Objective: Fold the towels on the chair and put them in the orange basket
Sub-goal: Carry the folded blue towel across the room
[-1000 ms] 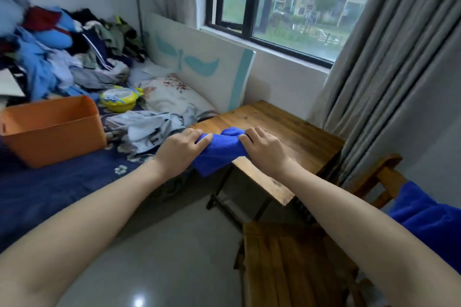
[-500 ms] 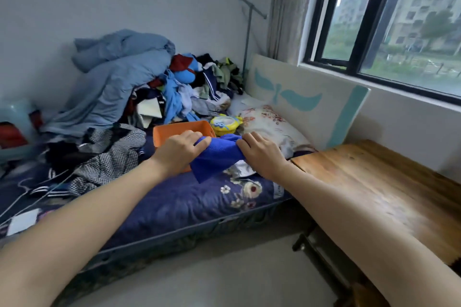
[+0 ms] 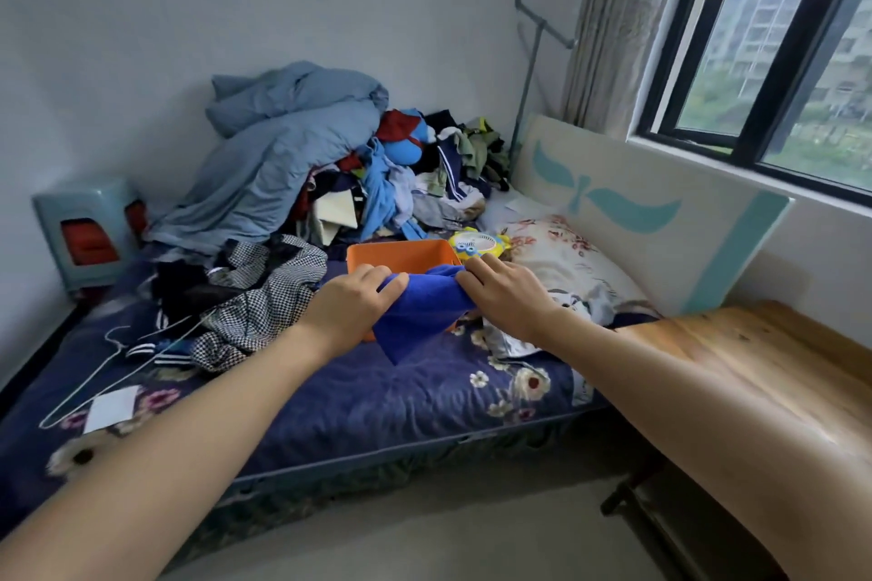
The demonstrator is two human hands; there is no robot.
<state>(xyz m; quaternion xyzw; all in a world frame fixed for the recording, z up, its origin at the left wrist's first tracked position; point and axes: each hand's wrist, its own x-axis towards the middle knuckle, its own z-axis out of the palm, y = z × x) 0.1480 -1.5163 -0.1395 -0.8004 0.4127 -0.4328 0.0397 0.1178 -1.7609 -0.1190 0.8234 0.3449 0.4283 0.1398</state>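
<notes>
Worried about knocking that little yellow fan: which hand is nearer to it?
Right. The right hand grips the blue towel just in front of the yellow fan; the left hand grips the towel's other end, farther left, before the orange basket.

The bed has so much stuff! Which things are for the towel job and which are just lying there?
For the job: blue towel, gripped by the left hand and right hand; orange basket behind it.
Just lying about: blue-grey quilt, clothes pile, checked garment, yellow fan, floral pillow, wire hanger.
</notes>
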